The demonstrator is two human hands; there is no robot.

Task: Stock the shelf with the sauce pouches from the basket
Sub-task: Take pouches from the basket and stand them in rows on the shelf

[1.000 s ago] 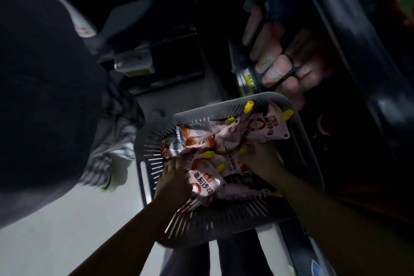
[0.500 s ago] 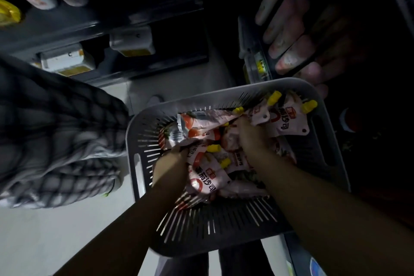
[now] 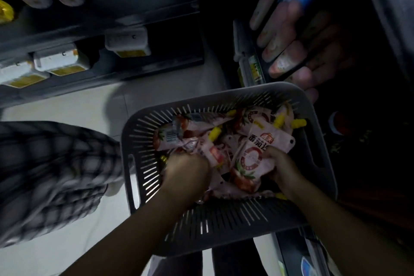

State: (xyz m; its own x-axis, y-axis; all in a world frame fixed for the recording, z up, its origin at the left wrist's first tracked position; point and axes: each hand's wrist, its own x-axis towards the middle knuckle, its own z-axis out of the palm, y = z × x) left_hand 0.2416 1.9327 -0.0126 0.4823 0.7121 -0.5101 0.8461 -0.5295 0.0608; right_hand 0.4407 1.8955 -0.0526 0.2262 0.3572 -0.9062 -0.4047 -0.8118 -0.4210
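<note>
Digging into the grey basket [image 3: 224,219], both hands sit among the heaped sauce pouches [image 3: 190,134]. The right hand [image 3: 282,168] has its fingers wrapped round one red-ringed pouch [image 3: 257,159] on the basket's right side. The left hand [image 3: 186,170] is buried on the basket's left side, fingertips hidden, so its grip can't be called. Pale floor [image 3: 156,92] spreads beyond the basket, and past that stands a dark shelf [image 3: 134,74] with white-and-yellow packs [image 3: 125,40]. Checked cloth [image 3: 56,175] hangs left of the basket.

A single wide-angle head camera faces forward and steeply down, close above the basket [image 3: 235,226].
</note>
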